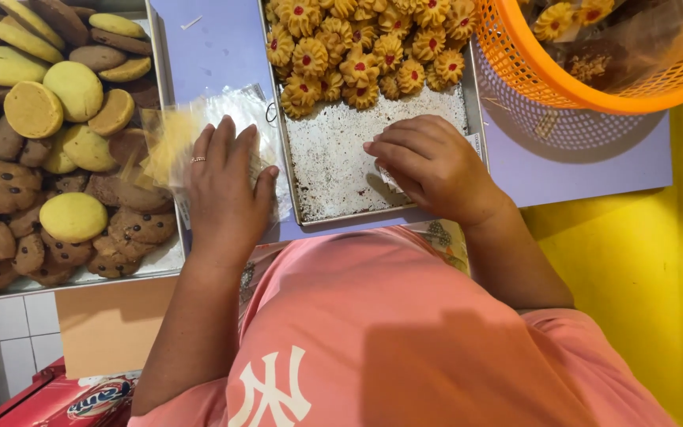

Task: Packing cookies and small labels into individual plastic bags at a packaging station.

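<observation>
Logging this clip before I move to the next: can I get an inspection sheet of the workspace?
Surface: lilac tabletop, yellow beyond.
Job's things: stack of clear plastic bags; baking tray, flower-shaped cookies at its far end, near end bare.
Clutter: tray of mixed round cookies; orange basket with packed cookies.
Grippers: left hand flat on the bags; right hand curled in the baking tray, contents hidden.
Cables: nothing seen.
Surroundings: white tiles, red box.

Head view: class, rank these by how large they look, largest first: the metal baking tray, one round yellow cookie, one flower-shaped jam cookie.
1. Metal baking tray.
2. Round yellow cookie.
3. Flower-shaped jam cookie.
All lie at about table level, so nearness hardly skews this.
</observation>
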